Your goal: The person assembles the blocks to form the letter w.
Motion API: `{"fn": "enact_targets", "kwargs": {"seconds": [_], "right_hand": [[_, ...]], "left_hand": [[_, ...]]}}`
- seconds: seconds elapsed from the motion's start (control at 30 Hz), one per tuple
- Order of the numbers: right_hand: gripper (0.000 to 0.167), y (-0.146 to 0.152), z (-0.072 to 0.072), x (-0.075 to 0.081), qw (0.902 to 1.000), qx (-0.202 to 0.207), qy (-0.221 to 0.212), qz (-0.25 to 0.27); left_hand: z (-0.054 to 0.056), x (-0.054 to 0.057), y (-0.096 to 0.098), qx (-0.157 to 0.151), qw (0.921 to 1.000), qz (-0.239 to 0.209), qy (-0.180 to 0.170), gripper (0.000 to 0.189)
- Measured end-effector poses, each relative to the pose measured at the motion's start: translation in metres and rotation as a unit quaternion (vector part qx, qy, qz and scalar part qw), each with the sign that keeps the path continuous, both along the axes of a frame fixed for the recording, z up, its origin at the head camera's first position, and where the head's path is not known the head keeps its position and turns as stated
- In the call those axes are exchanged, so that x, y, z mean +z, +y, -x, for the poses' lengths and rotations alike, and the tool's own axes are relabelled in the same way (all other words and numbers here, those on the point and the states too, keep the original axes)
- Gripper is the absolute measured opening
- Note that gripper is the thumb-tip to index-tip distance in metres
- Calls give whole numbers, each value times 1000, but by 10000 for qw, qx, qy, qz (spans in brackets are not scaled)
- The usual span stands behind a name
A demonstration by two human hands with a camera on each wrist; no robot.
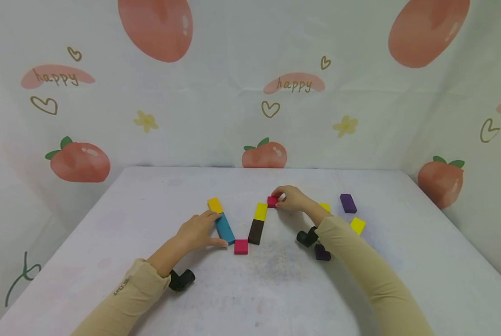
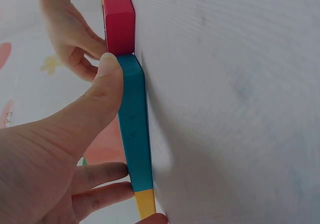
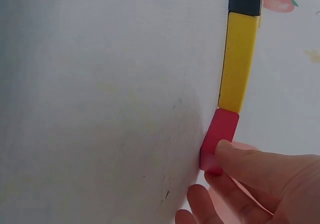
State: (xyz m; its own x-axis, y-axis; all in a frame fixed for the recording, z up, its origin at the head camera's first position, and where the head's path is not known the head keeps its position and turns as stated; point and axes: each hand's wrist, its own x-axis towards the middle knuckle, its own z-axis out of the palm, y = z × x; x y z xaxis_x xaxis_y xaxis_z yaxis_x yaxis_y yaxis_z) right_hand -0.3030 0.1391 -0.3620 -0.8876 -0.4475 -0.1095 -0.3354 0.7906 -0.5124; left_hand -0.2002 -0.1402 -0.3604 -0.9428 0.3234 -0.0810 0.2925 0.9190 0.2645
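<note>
My right hand [image 1: 291, 198] pinches a small red block [image 1: 272, 201] between thumb and fingers; its end meets the yellow block [image 3: 237, 61] in the right wrist view. Beyond that yellow block a dark block [image 1: 256, 232] continues the line toward me. My left hand [image 1: 197, 231] rests along a long blue block [image 2: 135, 126], the thumb at its near end and fingers against its side. An orange-yellow block [image 1: 214, 205] adjoins the blue one's far end. Between the blue and dark blocks, at their near ends, lies another red block [image 1: 240, 247].
To the right lie a purple block [image 1: 348, 203], a yellow block [image 1: 358, 226], and a dark purple block [image 1: 322, 252] beside the right forearm. Another yellow block [image 1: 325, 206] is partly hidden by the right wrist. Black wrist devices [image 1: 182, 280] sit low over the white tabletop [image 1: 267, 298].
</note>
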Motion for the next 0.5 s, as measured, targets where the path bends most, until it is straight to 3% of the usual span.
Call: {"fn": "enact_targets", "kwargs": {"seconds": [0.37, 0.5], "right_hand": [[38, 6, -4, 9, 9994, -207, -216, 158], [38, 17, -4, 14, 9996, -185, -112, 193]], "left_hand": [[-2, -1, 0, -22, 10000, -14, 28, 81], [-2, 0, 0, -37, 10000, -22, 37, 81]]}}
